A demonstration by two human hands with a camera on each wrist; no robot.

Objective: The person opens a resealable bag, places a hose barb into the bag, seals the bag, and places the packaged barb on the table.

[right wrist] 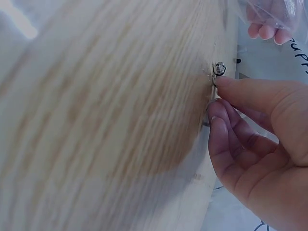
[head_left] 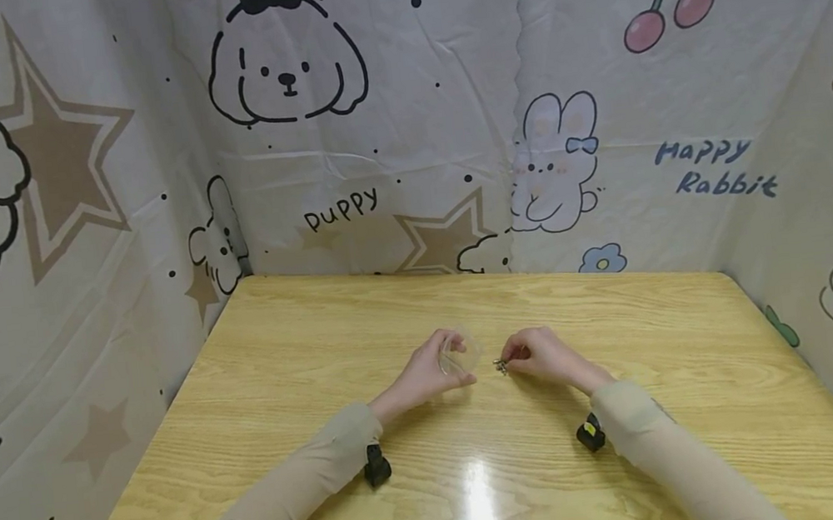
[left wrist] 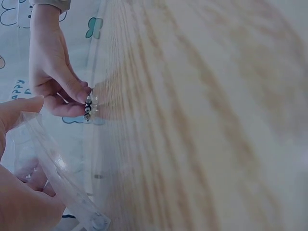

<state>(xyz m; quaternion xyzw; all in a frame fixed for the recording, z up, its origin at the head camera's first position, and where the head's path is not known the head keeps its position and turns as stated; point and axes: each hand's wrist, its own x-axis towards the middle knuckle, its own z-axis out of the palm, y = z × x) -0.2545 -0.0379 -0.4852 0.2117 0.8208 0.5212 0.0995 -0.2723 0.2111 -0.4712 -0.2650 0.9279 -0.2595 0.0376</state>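
My left hand (head_left: pixel 429 373) holds a clear plastic bag (head_left: pixel 462 354), fingers and thumb curled about its sides. In the left wrist view the see-through bag (left wrist: pixel 53 154) shows small dark or shiny spots near its lower corner, too blurred to name. To the right, my right hand (head_left: pixel 545 356) pinches a small silvery beaded metal piece (head_left: pixel 500 366) between thumb and fingertips, low over the table. Rounded shiny beads (left wrist: pixel 88 107) show in a short row in the left wrist view. From the right wrist, one end of the metal piece (right wrist: pixel 220 69) sticks out past the thumb.
A wood-grain table (head_left: pixel 303 338) lies under both hands. Printed cloth (head_left: pixel 404 127) hangs behind it and along both sides. Black wrist devices (head_left: pixel 377 466) sit below the sleeves, and a bright reflection lies near the table's front.
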